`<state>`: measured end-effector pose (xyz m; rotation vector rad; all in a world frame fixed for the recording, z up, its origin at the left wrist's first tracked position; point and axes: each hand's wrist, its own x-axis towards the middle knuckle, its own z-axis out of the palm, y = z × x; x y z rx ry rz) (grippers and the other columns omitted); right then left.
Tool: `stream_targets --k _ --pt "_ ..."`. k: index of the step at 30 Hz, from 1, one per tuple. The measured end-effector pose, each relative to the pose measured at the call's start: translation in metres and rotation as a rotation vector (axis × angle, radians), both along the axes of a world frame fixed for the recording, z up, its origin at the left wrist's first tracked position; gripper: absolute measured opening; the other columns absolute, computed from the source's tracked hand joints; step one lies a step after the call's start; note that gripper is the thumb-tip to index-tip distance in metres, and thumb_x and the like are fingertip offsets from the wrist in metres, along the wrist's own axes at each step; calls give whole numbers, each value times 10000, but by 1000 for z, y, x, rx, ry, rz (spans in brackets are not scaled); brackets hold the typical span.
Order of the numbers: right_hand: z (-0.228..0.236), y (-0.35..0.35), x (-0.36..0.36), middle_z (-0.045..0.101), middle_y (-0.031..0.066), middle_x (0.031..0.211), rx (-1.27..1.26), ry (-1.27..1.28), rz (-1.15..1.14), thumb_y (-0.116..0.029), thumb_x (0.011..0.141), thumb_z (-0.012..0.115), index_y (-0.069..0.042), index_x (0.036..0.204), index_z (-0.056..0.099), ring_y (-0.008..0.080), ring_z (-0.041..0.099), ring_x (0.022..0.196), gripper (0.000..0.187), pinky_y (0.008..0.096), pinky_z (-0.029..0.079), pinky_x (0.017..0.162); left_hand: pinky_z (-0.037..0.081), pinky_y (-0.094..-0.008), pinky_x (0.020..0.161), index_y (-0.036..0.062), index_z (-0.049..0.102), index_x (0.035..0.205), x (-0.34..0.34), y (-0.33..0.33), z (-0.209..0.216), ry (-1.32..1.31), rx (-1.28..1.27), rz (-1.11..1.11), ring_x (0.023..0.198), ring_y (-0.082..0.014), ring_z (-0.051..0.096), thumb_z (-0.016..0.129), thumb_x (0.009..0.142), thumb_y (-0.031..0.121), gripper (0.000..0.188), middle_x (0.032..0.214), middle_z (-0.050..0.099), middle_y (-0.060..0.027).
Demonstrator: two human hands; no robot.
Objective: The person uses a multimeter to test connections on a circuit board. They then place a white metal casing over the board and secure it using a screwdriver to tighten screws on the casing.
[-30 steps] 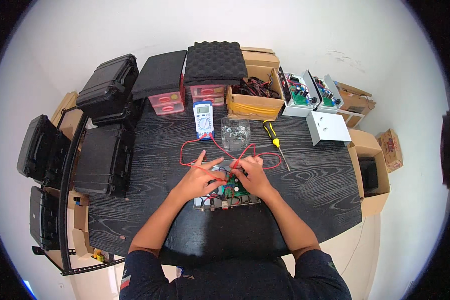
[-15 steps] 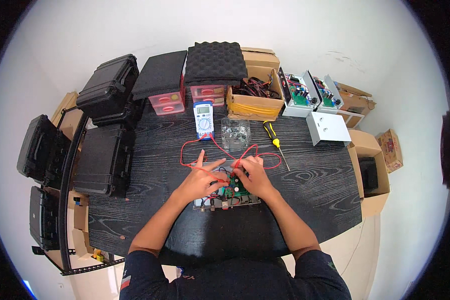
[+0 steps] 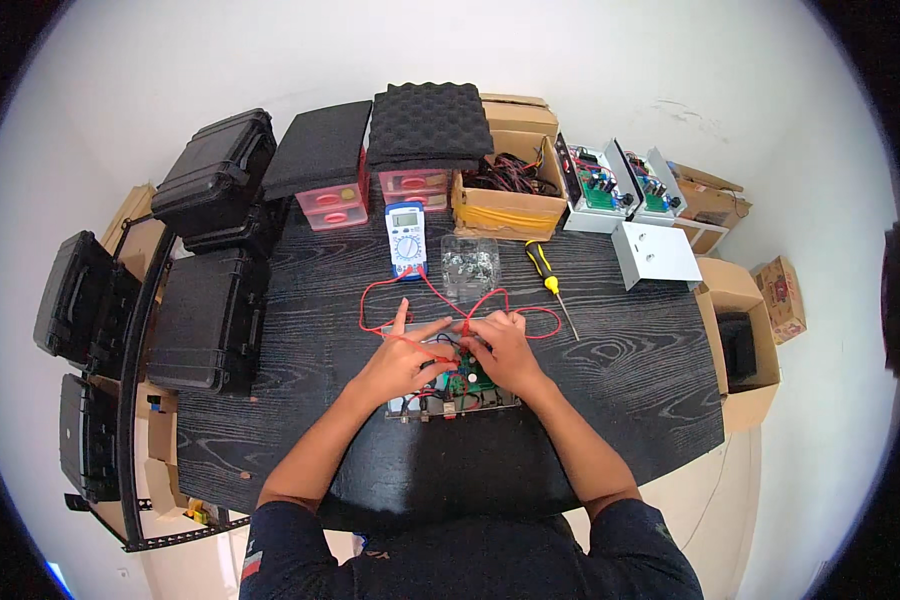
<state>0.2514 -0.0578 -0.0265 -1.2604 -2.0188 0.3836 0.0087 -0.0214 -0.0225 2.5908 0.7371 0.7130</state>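
A green circuit board (image 3: 482, 384) with wires sits in an open metal case (image 3: 505, 402) in front of me. My left hand (image 3: 402, 366) is over its left side, pinching a red test probe (image 3: 440, 360) with the index finger raised. From the right, my right hand (image 3: 506, 352) grips another probe (image 3: 465, 328) pointed down at the board; its tip is hidden by my fingers. Red leads run from both hands to a white-and-blue multimeter (image 3: 407, 242) lying beyond the case. Whether the tips touch the board is too small to tell.
A clear tray of small screws (image 3: 471, 268) and a yellow-black screwdriver (image 3: 549, 275) lie beyond the case. Farther back are pink drawers (image 3: 335, 205), a carton of cables (image 3: 515, 215) and a white metal cover (image 3: 658, 257). Black hard cases (image 3: 208, 320) stand at the left.
My right hand has shifted very slightly left, and the red lead's loop above it has moved left too. My left hand stays in place.
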Motion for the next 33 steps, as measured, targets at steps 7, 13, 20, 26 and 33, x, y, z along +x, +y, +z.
stream_targets --k 7,13,20,26,33 --pt "-6 2 1 711 25 963 -14 53 -28 -200 982 734 -162 1201 758 226 624 965 224 432 367 979 130 -752 1263 193 807 998 0 0 0 -36 -1 -8 1369 -210 626 801 927 296 125 1078 784 39" --pt "-10 4 5 706 13 930 -28 49 -39 -204 981 739 -155 1171 770 206 618 908 198 418 384 970 126 -751 1264 196 804 982 0 2 -3 -59 7 -18 1365 -206 629 792 934 307 122 1039 786 64" --pt "-6 3 4 684 10 893 -2 98 -34 -181 975 742 -147 1163 769 198 615 895 193 405 383 959 107 -744 1268 198 794 973 -1 4 -5 -54 -9 -31 1349 -199 640 773 949 322 129 1040 795 53" --pt "-4 3 2 684 2 876 0 91 -43 -188 973 749 -148 1153 769 196 614 894 186 405 380 956 106 -739 1270 197 802 986 -1 3 -2 -52 -28 -20 1322 -195 658 793 930 316 132 1072 801 21" --pt "-7 3 2 683 -6 857 -6 90 -45 -196 970 761 -151 1146 777 184 608 852 182 397 374 945 97 -728 1276 191 812 996 1 1 -2 -89 -16 -5 1279 -208 688 808 916 311 145 1150 800 -30"
